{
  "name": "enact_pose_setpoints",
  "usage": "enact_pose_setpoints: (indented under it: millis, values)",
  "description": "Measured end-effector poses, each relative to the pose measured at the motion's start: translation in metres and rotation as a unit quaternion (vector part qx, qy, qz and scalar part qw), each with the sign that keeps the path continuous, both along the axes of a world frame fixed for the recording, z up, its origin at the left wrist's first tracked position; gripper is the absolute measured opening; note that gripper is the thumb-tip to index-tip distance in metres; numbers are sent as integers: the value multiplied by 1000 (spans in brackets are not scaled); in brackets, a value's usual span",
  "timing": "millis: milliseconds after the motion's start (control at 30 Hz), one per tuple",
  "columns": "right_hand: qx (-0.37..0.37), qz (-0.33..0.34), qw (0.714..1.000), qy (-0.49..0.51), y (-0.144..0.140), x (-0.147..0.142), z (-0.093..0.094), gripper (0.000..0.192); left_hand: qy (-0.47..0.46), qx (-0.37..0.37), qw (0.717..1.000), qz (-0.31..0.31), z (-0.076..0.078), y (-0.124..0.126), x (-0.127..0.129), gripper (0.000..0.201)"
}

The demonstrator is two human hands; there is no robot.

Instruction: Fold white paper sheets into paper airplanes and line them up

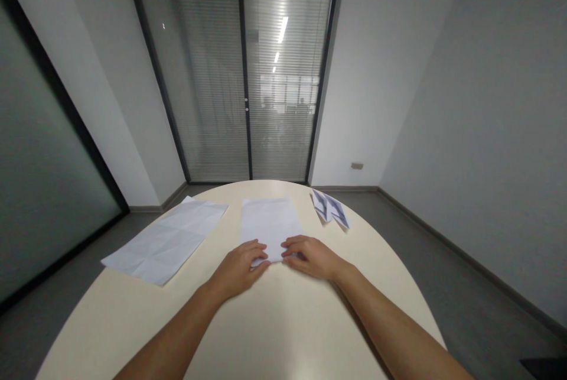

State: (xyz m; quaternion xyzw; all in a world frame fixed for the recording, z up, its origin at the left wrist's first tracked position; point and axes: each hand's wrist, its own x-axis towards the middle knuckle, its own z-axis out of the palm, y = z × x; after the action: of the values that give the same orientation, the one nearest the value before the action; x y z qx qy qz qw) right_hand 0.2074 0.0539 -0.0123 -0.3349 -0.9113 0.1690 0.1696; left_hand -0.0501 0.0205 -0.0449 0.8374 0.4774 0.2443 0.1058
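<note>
At the near edge of the white sheet [269, 225], the left hand [239, 268] and the right hand [310, 256] are laid palm-down, fingers curled and pressed onto the paper, nothing being clasped. This sheet is spread flat, mid-table [283, 321], between a creased sheet [168, 241] and folded papers [330, 208].

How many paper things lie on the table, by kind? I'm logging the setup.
Flat white sheets: 2, the creased sheet and the sheet under both hands
Small folded printed papers: about 3, overlapping
Total: about 5
</note>
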Motion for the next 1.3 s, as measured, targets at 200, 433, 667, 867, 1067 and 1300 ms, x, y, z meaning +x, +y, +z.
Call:
enact_pose_setpoints:
  millis: [200,433,667,867,1067,1300]
  values:
    - [-11,7,1000,17,7,0,-6,40,-47,-16,998,-41,5,4,-21,22]
    - [-61,12,997,42,12,16,-1,38,-95,-47,994,-3,1,14,-32,29]
    - [-71,-80,993,44,24,31,-10,32,-116,-61,991,29,5,13,-33,37]
    - [-53,-100,991,72,28,34,-16,36,-137,-77,986,48,6,13,-35,33]
    - [-54,-134,984,100,35,32,-23,38,-166,-80,979,81,-2,18,-37,33]
    - [-61,-153,978,131,36,27,-28,37,-307,-96,942,92,-14,27,-35,47]
